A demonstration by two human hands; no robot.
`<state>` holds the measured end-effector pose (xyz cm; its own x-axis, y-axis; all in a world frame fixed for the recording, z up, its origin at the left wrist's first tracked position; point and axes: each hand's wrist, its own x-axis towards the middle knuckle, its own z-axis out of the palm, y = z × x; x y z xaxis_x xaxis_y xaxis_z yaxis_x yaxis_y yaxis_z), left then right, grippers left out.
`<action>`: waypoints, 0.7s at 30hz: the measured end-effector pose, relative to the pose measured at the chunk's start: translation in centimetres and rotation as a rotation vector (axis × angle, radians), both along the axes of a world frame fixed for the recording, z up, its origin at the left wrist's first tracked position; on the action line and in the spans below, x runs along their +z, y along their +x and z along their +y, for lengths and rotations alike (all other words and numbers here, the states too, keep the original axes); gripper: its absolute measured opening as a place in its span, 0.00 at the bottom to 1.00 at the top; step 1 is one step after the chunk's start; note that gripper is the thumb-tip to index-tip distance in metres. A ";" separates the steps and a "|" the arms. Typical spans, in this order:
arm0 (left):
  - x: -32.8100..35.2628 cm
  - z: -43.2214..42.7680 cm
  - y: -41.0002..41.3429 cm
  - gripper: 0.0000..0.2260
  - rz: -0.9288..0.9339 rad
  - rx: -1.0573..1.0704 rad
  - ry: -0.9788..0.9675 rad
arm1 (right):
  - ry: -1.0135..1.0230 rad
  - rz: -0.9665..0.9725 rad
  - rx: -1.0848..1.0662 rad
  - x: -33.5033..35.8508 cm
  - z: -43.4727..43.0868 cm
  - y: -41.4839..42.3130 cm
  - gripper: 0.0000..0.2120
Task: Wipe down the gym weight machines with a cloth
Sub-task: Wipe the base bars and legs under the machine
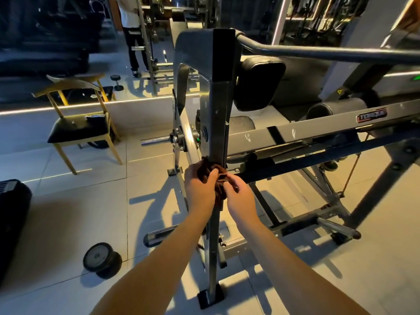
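Dim, warm-lit, perhaps edge-warped.

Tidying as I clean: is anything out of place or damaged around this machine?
A dumbbell lies loose on the floor left of the post, and the beam shows white scuffs.

The pale tiled floor [79, 212] carried everything in front of you.
Your weight machine [295, 130] stood on it: the upright post came down to a black foot plate [210, 295] on the tiles, and the low frame bars spread across the floor to the right. A dark dumbbell [102, 260] lay left of the post, apart from it. Farther back on your left a wooden chair [81, 133] with a black seat stood on the tiles, and a bulky black object [11, 214] sat at the left edge, partly cut off.
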<state>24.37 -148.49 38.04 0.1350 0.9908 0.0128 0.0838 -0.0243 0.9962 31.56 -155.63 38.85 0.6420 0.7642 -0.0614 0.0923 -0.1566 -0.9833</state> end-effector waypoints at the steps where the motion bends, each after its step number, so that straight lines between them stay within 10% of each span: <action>1: -0.6 0.3 0.1 0.13 0.010 -0.025 -0.014 | -0.006 -0.007 -0.014 0.0 0.1 -0.1 0.13; 7: -3.3 0.0 -2.3 0.19 0.133 -0.167 -0.107 | -0.030 -0.122 -0.131 0.7 0.2 -0.9 0.12; 21: 12.3 6.9 -0.6 0.18 -0.030 -0.267 0.543 | 0.297 -0.282 -0.194 12.9 6.0 -3.0 0.15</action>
<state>23.77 -141.55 50.36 0.3701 0.7735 0.5146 -0.0228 -0.5462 0.8374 28.54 -149.62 51.78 0.7352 0.5862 0.3403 0.3601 0.0875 -0.9288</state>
